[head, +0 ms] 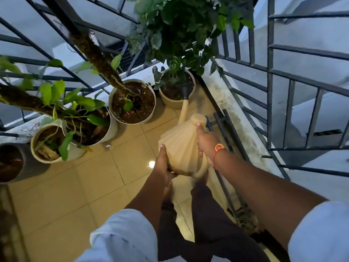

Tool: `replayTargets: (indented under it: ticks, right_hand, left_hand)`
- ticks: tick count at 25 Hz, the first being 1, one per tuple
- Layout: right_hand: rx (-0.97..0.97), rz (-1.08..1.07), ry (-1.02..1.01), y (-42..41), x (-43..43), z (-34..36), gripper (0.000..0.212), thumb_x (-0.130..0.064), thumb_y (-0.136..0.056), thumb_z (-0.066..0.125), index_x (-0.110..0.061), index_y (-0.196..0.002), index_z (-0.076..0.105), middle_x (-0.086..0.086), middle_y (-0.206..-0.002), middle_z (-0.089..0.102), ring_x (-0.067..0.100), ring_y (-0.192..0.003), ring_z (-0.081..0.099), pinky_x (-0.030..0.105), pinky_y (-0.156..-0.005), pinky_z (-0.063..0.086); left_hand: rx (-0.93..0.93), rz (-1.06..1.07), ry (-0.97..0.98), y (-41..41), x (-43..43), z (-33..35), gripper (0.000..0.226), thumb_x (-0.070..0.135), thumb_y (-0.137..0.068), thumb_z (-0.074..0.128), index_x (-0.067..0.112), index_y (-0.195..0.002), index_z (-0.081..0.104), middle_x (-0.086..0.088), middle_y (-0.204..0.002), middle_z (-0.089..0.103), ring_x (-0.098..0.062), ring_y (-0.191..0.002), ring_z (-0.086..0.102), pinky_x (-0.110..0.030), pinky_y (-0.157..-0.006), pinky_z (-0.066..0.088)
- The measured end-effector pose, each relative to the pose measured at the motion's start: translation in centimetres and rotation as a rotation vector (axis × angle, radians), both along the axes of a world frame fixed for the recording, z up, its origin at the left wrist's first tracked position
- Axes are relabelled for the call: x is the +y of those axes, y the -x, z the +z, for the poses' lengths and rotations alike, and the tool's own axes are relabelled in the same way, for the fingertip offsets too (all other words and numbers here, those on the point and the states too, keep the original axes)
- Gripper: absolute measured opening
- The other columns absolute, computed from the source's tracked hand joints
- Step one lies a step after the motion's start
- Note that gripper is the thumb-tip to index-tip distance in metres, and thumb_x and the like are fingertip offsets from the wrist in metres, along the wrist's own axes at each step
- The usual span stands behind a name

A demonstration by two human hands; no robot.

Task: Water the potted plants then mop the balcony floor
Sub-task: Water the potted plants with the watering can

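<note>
I hold a beige ribbed watering can (182, 146) over the tiled balcony floor (90, 186). My left hand (164, 163) cups its lower left side. My right hand (206, 143), with an orange thread band at the wrist, grips its handle on the right. The long spout ends in a black rose (186, 90) that hangs over the soil of a beige pot (176, 103) with a leafy green plant. To its left stands a white pot (132, 101) with a mossy pole. Further left are two more pots (90, 129) (47, 144) with leaves.
A dark pot (13, 163) sits at the left edge. Black metal railings (270, 91) enclose the corner above a pale ledge (232, 114). A black bar frame (224, 125) lies along the floor by the ledge. My legs stand on the wet, shiny tiles below.
</note>
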State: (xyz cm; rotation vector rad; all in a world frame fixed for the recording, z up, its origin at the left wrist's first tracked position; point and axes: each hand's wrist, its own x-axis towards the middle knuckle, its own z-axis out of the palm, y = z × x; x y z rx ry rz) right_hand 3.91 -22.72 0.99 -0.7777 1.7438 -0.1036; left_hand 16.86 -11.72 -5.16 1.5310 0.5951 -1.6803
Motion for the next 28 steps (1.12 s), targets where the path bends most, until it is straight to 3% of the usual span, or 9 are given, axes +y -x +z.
replayTargets:
  ticks: [3,5,8,12,14,16,20,24,28]
  right_hand:
    - [0.019,0.071,-0.035,1.9,-3.4,-2.2,0.072,-0.084,-0.083,0.037,-0.016,-0.090,0.059,0.002,-0.066,0.055,0.022,-0.059,0.056,0.034,-0.056,0.049]
    - [0.026,0.107,-0.036,2.8,-5.8,-3.7,0.074,-0.085,-0.082,0.037,-0.015,-0.091,0.060,0.006,-0.063,0.056,0.025,-0.058,0.057,0.043,-0.065,0.053]
    - [0.020,0.124,-0.031,3.2,-9.2,-5.6,0.064,-0.076,-0.090,0.040,-0.014,-0.100,0.052,0.008,-0.065,0.054,0.022,-0.048,0.050,0.030,-0.048,0.048]
    - [0.001,0.148,-0.062,3.0,-13.9,-7.3,0.063,-0.072,-0.092,0.044,-0.011,-0.082,0.058,0.006,-0.058,0.047,0.019,-0.040,0.043,0.021,-0.040,0.041]
    - [-0.062,0.141,-0.087,2.5,-15.5,-8.2,0.057,-0.067,-0.092,0.048,-0.012,-0.082,0.058,0.004,-0.056,0.045,0.017,-0.038,0.041,0.021,-0.039,0.040]
    - [-0.133,0.126,-0.139,1.6,-16.6,-8.4,0.049,-0.061,-0.095,0.048,-0.014,-0.083,0.054,0.001,-0.056,0.042,0.014,-0.037,0.038,0.020,-0.039,0.037]
    - [-0.221,0.097,-0.209,0.0,-17.9,-8.0,0.041,-0.050,-0.102,0.046,-0.015,-0.080,0.050,-0.002,-0.057,0.040,0.009,-0.035,0.033,0.018,-0.037,0.030]
    - [-0.243,0.072,-0.259,-1.1,-18.5,-7.7,0.043,-0.046,-0.105,0.041,-0.014,-0.077,0.048,-0.005,-0.054,0.037,0.006,-0.033,0.031,0.015,-0.036,0.025]
    - [-0.305,0.015,-0.317,-1.5,-19.3,-7.7,0.042,-0.042,-0.106,0.041,-0.011,-0.078,0.050,-0.005,-0.048,0.039,0.004,-0.029,0.034,0.013,-0.033,0.027]
  left_hand:
    - [-0.003,0.018,-0.004,2.5,-2.3,-1.8,0.088,0.078,-0.084,0.060,0.026,-0.153,0.043,-0.009,-0.139,0.059,-0.037,-0.123,0.057,-0.059,-0.087,0.056]
    - [-0.006,0.033,-0.003,4.1,-4.0,-3.1,0.083,0.077,-0.086,0.059,0.026,-0.150,0.044,-0.009,-0.132,0.060,-0.036,-0.119,0.058,-0.059,-0.088,0.055]
    - [-0.021,0.055,-0.010,5.5,-6.3,-5.4,0.077,0.077,-0.085,0.061,0.027,-0.142,0.047,-0.008,-0.126,0.062,-0.035,-0.119,0.059,-0.060,-0.104,0.051]
    - [-0.037,0.032,0.001,5.8,-9.1,-7.3,0.085,0.075,-0.085,0.063,0.028,-0.152,0.039,-0.007,-0.140,0.056,-0.033,-0.121,0.057,-0.063,-0.115,0.039]
    - [-0.059,0.050,-0.010,5.4,-10.2,-8.1,0.085,0.072,-0.088,0.063,0.027,-0.154,0.036,-0.006,-0.130,0.055,-0.033,-0.117,0.056,-0.061,-0.111,0.042]
    - [-0.092,0.047,-0.004,4.9,-11.2,-8.3,0.084,0.071,-0.087,0.064,0.025,-0.151,0.037,-0.005,-0.123,0.057,-0.032,-0.113,0.059,-0.059,-0.095,0.050]
    - [-0.124,0.066,-0.044,4.0,-12.1,-8.3,0.088,0.075,-0.081,0.068,0.025,-0.148,0.042,-0.009,-0.133,0.059,-0.035,-0.113,0.061,-0.052,-0.072,0.057]
    - [-0.133,0.096,-0.101,3.3,-13.0,-7.7,0.089,0.077,-0.078,0.069,0.025,-0.145,0.044,-0.011,-0.136,0.057,-0.036,-0.112,0.060,-0.052,-0.068,0.057]
    - [-0.142,0.085,-0.155,3.2,-13.9,-7.0,0.088,0.077,-0.078,0.069,0.023,-0.144,0.043,-0.013,-0.135,0.056,-0.038,-0.113,0.058,-0.058,-0.076,0.057]
